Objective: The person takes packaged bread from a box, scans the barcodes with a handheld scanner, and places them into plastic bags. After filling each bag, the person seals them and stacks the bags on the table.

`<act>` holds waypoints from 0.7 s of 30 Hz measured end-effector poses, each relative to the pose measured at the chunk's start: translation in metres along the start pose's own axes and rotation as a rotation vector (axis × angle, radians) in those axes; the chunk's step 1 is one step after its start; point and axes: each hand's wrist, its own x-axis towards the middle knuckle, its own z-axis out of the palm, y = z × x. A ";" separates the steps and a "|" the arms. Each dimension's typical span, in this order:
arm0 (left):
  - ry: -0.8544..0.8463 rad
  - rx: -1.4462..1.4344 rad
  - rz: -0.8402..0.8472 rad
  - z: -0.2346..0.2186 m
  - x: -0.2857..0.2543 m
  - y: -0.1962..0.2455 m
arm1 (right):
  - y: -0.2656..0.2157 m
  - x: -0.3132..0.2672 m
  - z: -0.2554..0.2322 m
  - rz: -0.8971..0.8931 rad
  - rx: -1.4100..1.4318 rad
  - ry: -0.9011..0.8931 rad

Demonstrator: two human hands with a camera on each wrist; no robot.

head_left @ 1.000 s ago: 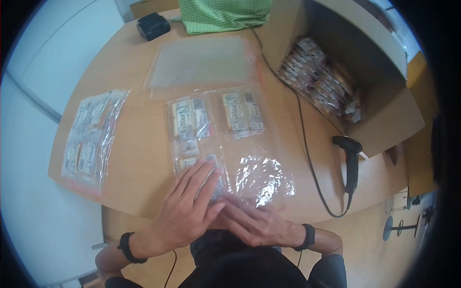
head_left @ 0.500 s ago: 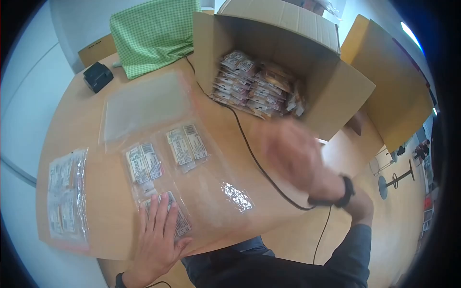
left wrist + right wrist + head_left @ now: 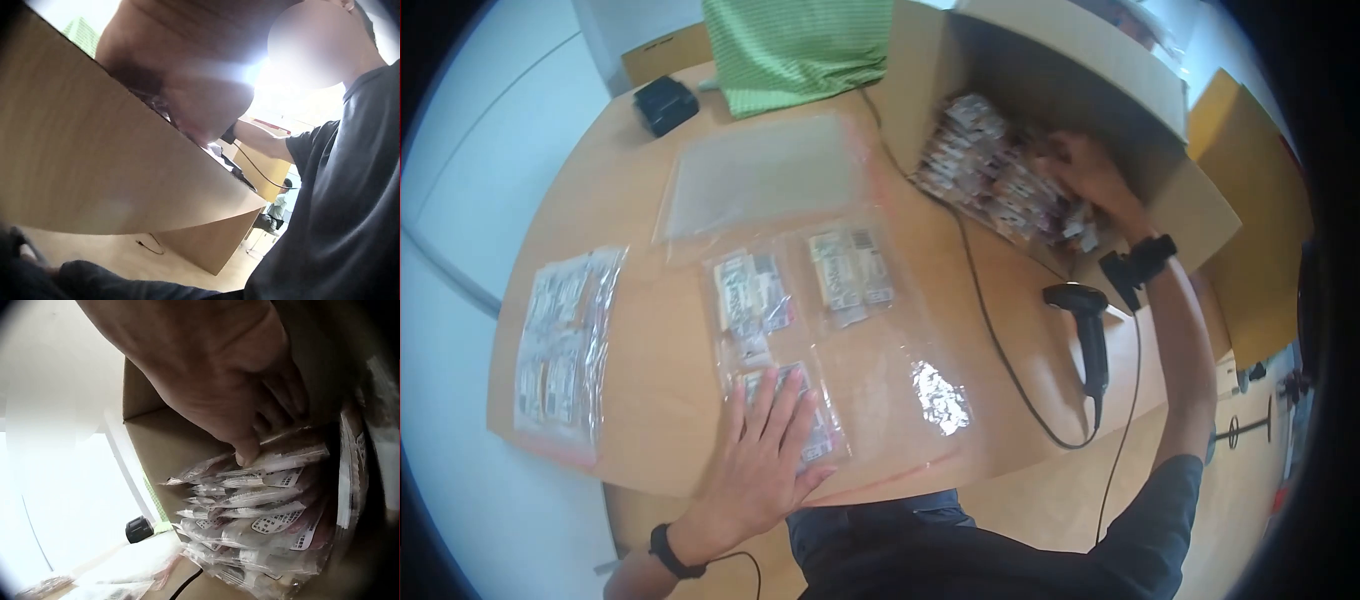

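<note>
My left hand (image 3: pixel 765 465) rests flat with fingers spread on a small labelled packet (image 3: pixel 815 440). This packet lies inside a large clear plastic bag (image 3: pixel 880 400) near the table's front edge. Farther up the bag are two more labelled packets, a left one (image 3: pixel 752 295) and a right one (image 3: pixel 850 275). My right hand (image 3: pixel 219 381) reaches into the cardboard box (image 3: pixel 1190 210), over stacked sealed packets (image 3: pixel 269 500). In the right wrist view its thumb is right at the top packet's edge, and the fingers extend loosely above the stack.
Flat clear bags (image 3: pixel 770 170) lie behind the work. A filled bag (image 3: pixel 565 350) is at the left. A barcode scanner (image 3: pixel 1090 340) with a black cable (image 3: pixel 985 310) stands at the right. A black device (image 3: pixel 665 105) and green checked cloth (image 3: pixel 800 60) are at the back.
My right hand has left the bag's front edge, swung right and entered the box. My left hand has stayed on the lower packet. The head view turned right, then partly back.
</note>
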 end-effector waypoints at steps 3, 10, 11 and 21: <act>0.023 -0.040 0.027 0.002 -0.002 -0.006 | 0.015 -0.001 0.022 -0.048 0.102 0.295; 0.109 -0.032 0.020 0.009 -0.002 -0.004 | 0.013 -0.004 0.019 -0.066 -0.355 0.333; 0.091 -0.044 0.023 0.008 -0.002 -0.005 | 0.000 -0.012 0.012 -0.062 -0.367 0.338; 0.049 0.007 0.027 -0.001 -0.002 -0.004 | -0.081 -0.070 -0.017 -0.028 -0.056 0.730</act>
